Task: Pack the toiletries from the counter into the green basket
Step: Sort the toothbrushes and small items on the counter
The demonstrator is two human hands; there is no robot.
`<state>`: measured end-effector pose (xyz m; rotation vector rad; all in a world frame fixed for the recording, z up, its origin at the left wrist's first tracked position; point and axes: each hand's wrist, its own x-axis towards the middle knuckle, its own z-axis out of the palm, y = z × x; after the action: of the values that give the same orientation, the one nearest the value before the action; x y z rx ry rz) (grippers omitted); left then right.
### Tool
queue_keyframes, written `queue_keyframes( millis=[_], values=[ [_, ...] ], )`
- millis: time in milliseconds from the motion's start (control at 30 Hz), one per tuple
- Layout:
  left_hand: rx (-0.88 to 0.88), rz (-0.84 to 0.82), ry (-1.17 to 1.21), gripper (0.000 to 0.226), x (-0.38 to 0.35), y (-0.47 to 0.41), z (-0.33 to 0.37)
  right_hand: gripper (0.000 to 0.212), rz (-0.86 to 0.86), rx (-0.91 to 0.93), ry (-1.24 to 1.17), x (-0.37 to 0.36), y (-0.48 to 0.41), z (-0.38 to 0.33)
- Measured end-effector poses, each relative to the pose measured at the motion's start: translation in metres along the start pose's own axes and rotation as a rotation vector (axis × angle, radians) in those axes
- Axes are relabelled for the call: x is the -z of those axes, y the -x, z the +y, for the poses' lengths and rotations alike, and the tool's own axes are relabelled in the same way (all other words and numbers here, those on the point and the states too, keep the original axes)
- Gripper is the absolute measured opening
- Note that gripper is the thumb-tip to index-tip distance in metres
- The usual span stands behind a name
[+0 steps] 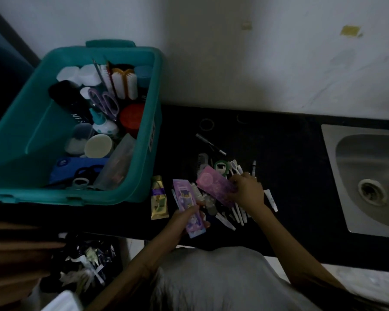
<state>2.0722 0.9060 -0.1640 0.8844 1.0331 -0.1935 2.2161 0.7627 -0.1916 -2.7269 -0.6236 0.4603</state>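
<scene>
Single view: a head-worn wide-angle camera looks forward and steeply down over the person's chest onto the dark counter (279, 153), at arm's reach. The left hand (184, 218) and right hand (248, 190) sit just below frame centre. The green basket (43, 195) fills the upper left, the sink (355, 167) is cut by the right edge, and the wall (279, 52) spans the top.

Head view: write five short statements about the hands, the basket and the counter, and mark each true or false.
1. The left hand holds a purple packet. True.
2. The right hand is empty. False: it grips a pink packet.
3. The gold tube lies inside the green basket. False: it lies on the counter, outside the basket.
4. Purple scissors sit in the basket. True.
5. The sink is at the counter's right end. True.
</scene>
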Motion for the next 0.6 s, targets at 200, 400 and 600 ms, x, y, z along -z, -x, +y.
queue_keyframes(
  millis=[200, 400, 600],
  values=[
    [-0.092, -0.060, -0.033, 0.030, -0.005, -0.007, -0.003, 0.013, -0.021, -0.229, -0.597, 0.002, 0.000, 0.008],
    [-0.189, -0.107, -0.089, 0.010, -0.022, -0.015, 0.002, 0.016, 0.077, -0.243, -0.768, 0.027, 0.014, 0.004],
    [-0.179, -0.268, -0.066, 0.052, -0.062, -0.016, 0.013, 0.017, 0.172, 0.180, -0.511, 0.031, 0.050, -0.043]
  ],
)
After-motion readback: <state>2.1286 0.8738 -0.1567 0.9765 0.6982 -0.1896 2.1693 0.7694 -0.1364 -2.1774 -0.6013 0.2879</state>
